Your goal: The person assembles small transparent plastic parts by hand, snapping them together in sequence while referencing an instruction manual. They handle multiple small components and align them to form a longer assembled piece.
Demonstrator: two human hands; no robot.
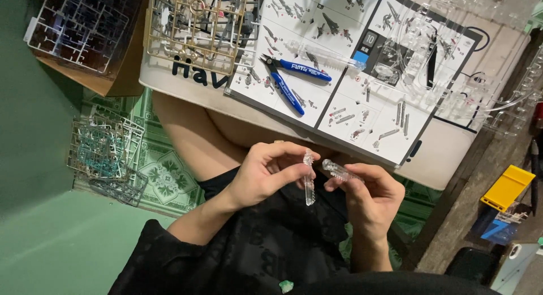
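While the view looks down over a lap in dark clothing, the left hand [263,173] is seen closed around a long clear plastic piece [309,182], pinched near its toothed upper end between thumb and forefingers so that it hangs nearly upright below the grip. A second clear ridged piece [338,170] is clasped by the right hand [370,196], gripped between thumb and fingertips and tilted up toward the left hand; its free tip is held just beside the first piece, and whether the two touch cannot be told.

Beyond the hands, an open instruction sheet [362,85] with grey part diagrams is spread on a pale low table [447,153]. A pair of blue-handled nippers [291,80] is laid on the sheet, handles apart. Beside it, a tan parts frame [195,26] is rested at the sheet's left end, and clear parts frames [452,57] are spread over the right side. A white frame [79,20] is set on a brown board at the upper left, and bluish-grey frames [102,153] are left on a patterned green floor mat [164,170]. A yellow box [507,187] is placed on a rough wooden surface at the right.

The held pieces are glossy, transparent and finely notched.
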